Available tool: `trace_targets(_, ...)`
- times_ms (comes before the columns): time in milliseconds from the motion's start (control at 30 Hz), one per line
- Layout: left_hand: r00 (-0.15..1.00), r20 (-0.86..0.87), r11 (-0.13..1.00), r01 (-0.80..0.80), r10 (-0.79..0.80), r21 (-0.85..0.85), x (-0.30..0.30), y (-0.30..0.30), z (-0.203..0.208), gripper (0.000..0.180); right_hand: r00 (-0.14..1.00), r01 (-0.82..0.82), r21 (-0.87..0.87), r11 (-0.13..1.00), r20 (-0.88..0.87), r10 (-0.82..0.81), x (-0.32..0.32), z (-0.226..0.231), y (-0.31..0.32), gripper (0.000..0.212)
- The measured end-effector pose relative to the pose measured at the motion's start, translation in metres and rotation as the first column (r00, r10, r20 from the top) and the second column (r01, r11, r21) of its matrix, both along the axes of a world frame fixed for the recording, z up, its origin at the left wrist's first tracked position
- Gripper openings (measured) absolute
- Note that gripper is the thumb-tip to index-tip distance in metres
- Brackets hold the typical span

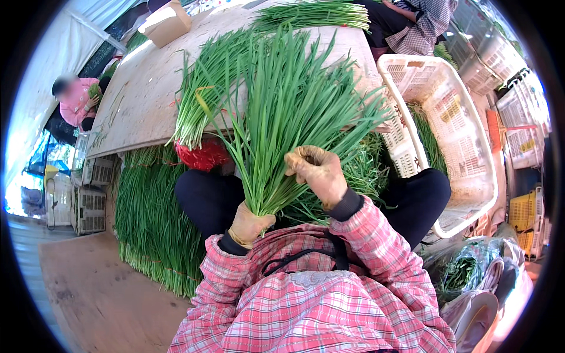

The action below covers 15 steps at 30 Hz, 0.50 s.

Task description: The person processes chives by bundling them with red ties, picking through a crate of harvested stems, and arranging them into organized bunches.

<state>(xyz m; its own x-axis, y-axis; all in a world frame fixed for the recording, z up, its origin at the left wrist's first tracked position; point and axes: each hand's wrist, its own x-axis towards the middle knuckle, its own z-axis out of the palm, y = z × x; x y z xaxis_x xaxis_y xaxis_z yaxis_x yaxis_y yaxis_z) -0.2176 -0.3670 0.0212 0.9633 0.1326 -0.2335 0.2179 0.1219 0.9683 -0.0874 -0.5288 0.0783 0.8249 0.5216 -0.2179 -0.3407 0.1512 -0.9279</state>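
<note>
My left hand point(249, 225) is closed round the pale lower ends of a large bunch of garlic chives point(288, 112). Its long green leaves fan upward and away from me, over the table's near edge. At the right side of the bunch, my right hand point(318, 174) has its fingers curled together in a pinch by the leaves; I cannot make out what is in them. Yellowish staining or covering shows on its fingers. Another pile of chives point(203, 97) lies on the table behind, just left of the bunch, next to a bundle of red ties point(203, 155).
The wooden table point(138, 109) bears more chives point(312, 15) and a cardboard box point(165, 23). A white plastic crate point(465, 132) stands right of my knee. Stacked chive bundles point(150, 212) stand at left. Loose leaves point(368, 170) lie by my legs. Two other people sit around the table.
</note>
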Motion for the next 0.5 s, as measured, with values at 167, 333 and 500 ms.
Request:
trace_targets(167,0.998,0.044,0.976,0.024,-0.035,0.218,-0.002,0.012,0.004,0.035,0.995,0.101,0.139,0.985,-0.01,-0.101,0.01,-0.017,-0.015,0.014)
trace_targets(333,0.996,0.083,0.854,-0.007,-0.043,0.521,-0.003,0.029,0.014,0.047,0.987,0.159,0.103,0.982,0.02,-0.162,0.008,-0.021,-0.039,0.01)
trace_targets(500,0.991,0.119,0.706,-0.039,-0.064,0.707,0.001,0.04,0.029,0.052,0.966,-0.144,-0.248,0.958,0.176,0.191,0.003,-0.034,-0.093,0.01)
